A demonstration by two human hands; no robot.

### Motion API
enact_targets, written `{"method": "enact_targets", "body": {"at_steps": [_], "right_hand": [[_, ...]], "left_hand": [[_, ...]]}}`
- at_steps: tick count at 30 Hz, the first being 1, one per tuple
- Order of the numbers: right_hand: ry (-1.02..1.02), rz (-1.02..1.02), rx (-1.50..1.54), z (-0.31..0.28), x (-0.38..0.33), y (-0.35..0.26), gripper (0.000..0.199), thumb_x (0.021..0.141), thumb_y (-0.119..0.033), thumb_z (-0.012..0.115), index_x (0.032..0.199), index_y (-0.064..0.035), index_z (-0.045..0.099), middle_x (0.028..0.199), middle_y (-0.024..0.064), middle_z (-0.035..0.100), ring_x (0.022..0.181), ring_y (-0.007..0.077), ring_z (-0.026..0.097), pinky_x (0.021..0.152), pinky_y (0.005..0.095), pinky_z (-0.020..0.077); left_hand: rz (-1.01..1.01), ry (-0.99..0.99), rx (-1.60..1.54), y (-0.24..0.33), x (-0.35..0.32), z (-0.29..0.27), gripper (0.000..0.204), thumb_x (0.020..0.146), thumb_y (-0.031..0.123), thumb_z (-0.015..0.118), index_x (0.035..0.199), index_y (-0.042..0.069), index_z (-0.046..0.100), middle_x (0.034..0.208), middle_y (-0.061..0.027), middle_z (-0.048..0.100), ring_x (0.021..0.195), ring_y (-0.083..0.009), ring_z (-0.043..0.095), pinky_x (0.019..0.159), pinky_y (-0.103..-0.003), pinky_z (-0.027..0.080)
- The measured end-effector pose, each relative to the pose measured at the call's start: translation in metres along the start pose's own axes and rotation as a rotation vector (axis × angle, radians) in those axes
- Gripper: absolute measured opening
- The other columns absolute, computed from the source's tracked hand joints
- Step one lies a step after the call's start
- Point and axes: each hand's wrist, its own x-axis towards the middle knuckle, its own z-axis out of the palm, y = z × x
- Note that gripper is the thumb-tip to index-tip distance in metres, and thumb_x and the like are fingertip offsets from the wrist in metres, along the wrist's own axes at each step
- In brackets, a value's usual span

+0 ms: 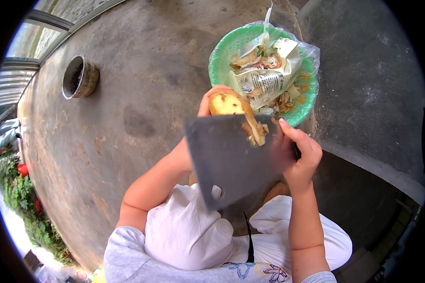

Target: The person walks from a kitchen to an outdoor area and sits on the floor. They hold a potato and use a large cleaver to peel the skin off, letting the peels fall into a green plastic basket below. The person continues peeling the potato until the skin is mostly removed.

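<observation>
A partly peeled potato (226, 103) is gripped by my left hand (206, 103), whose fingers wrap its far left side. Yellow flesh shows on top, with brown skin around it. My right hand (301, 150) holds a broad dark cleaver (231, 160), thumb near its upper right corner. The cleaver's far edge meets the potato. A strip of potato peel (255, 129) hangs from the potato over the blade, with small scraps stuck beside it. The blade hides most of my left hand and part of my right.
Just beyond my hands stands a green basin (220, 61) lined with a clear bag, holding peelings and a printed plastic packet (264, 80). A worn round pot (86, 78) sits on the concrete floor at left. A raised dark ledge (363, 70) runs along the right.
</observation>
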Motion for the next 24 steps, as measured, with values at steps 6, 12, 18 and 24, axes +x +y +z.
{"method": "enact_targets", "body": {"at_steps": [6,12,18,24], "right_hand": [[-0.01,0.357,-0.03,-0.003,-0.004,0.015,0.037,0.079,0.009,0.068,0.111,-0.0079,0.075,0.071,0.0081,0.065,0.059,0.0136,0.058,0.06,0.0244,0.0472],[0.061,0.273,0.074,0.0,-0.004,-0.002,0.038,0.079,0.009,0.068,0.113,-0.006,0.074,0.067,0.007,0.061,0.057,0.0129,0.057,0.058,0.0239,0.0465],[0.0,-0.096,-0.039,0.003,-0.002,-0.038,0.044,0.077,0.003,0.071,0.119,-0.0095,0.073,0.063,0.0029,0.048,0.052,0.0178,0.049,0.051,0.0305,0.0411],[0.02,-0.253,-0.074,0.01,-0.006,-0.048,0.048,0.071,-0.004,0.078,0.118,-0.0113,0.074,0.069,-0.0013,0.047,0.052,0.0141,0.046,0.051,0.0282,0.039]], "left_hand": [[-0.024,-0.093,0.086,0.017,-0.013,0.017,0.121,0.061,0.039,0.088,0.155,0.004,0.019,0.142,-0.0152,0.049,0.129,-0.0279,0.055,0.105,-0.044,0.047],[-0.163,0.019,-0.136,0.017,-0.004,0.019,0.123,0.067,0.029,0.088,0.156,0.012,0.005,0.145,-0.0094,0.039,0.136,-0.0268,0.043,0.11,-0.043,0.042],[-0.269,0.079,-0.477,-0.018,-0.003,-0.014,0.1,0.083,0.011,0.079,0.157,0.016,0.013,0.15,-0.0114,0.041,0.134,-0.0258,0.049,0.109,-0.044,0.045],[0.029,0.133,-0.03,0.013,-0.008,0.023,0.105,0.079,0.025,0.085,0.157,0.006,0.018,0.151,-0.0166,0.043,0.137,-0.0282,0.048,0.112,-0.045,0.041]]}}
